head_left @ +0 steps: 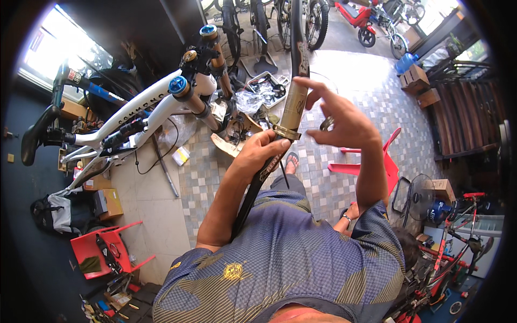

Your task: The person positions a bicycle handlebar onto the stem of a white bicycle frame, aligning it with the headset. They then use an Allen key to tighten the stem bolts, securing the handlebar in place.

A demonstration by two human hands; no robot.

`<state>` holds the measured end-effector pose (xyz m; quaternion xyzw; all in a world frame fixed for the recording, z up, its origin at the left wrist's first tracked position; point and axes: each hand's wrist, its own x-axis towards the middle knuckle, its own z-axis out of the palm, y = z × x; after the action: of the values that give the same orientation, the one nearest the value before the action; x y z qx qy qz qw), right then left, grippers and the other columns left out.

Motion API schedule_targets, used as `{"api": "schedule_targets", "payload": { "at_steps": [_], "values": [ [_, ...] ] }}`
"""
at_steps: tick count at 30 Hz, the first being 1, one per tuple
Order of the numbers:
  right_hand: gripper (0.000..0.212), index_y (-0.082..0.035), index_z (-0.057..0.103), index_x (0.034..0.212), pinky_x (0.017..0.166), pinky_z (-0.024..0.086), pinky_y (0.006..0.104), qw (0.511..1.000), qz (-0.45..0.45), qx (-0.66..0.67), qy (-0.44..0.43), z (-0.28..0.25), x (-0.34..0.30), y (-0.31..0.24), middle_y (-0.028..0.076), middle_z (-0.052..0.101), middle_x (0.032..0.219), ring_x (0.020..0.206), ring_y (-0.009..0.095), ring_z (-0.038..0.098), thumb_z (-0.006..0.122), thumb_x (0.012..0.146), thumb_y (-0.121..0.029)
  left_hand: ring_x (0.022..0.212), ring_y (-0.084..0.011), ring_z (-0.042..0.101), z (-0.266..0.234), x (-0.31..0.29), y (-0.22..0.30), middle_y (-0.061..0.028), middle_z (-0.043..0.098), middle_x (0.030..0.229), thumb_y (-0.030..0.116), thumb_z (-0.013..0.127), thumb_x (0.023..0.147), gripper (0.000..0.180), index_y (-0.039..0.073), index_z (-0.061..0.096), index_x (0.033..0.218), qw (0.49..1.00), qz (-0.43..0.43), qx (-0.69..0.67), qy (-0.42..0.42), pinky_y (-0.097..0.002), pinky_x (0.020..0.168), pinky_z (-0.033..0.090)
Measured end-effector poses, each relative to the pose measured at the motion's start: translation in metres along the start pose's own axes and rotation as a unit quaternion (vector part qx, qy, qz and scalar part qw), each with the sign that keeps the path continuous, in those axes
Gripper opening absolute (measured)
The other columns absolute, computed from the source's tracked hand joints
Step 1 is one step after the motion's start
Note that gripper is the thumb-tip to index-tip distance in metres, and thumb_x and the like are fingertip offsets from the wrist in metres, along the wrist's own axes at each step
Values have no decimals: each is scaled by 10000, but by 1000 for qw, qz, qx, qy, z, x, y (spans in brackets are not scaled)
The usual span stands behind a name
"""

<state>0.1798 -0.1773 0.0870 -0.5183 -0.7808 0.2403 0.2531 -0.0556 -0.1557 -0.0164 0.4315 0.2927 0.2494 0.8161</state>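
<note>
A black bike handlebar (297, 48) runs from the top middle down toward my chest, with a bronze-coloured middle section (293, 105). My left hand (261, 153) is closed around its lower part. At my left thumb and fingertips a gold-coloured metal ring (286, 132) sits at the lower end of the bronze section, apparently around the bar. Beside the bar, my right hand (344, 118) is raised with fingers apart, the index fingertip at the upper end of the bronze section. A small metallic ring (326, 124) shows among its fingers; whether worn or held I cannot tell.
A white bike frame (145, 107) with a fork stands at left. Beyond it lie a tray of parts (267, 89) and several parked bikes. Red plastic chairs (105, 250) stand at lower left and right. A fan (420, 196) and a red bike (444, 253) are at right. Another person's arm (347, 218) shows beside me.
</note>
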Motion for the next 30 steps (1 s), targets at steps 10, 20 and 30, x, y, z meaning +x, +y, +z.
{"api": "schedule_targets", "payload": {
  "at_steps": [10,20,30],
  "values": [
    [557,-109,497,1428,912,548,281,978,-85,142,123,-69,51,29,67,664,1122,1031,114,653,698,914,-29,791,-70,596,5,-2,4,-24,646,925,263,791,867,425,-23,635,1139,998,-19,63,-18,-217,705,494],
    [441,-135,647,1282,889,544,316,962,-153,-61,217,-58,82,16,31,739,1040,980,123,672,753,863,-52,754,-53,583,12,-9,9,-17,651,924,235,817,840,465,-27,630,1175,996,16,89,3,-209,664,483],
    [376,-192,671,1255,830,556,368,943,-161,-198,215,-49,83,5,52,732,940,949,207,669,715,888,-124,687,-58,571,16,-16,17,-22,636,906,241,824,828,493,-35,620,1181,998,-6,61,-15,-209,623,486]
  ]
}}
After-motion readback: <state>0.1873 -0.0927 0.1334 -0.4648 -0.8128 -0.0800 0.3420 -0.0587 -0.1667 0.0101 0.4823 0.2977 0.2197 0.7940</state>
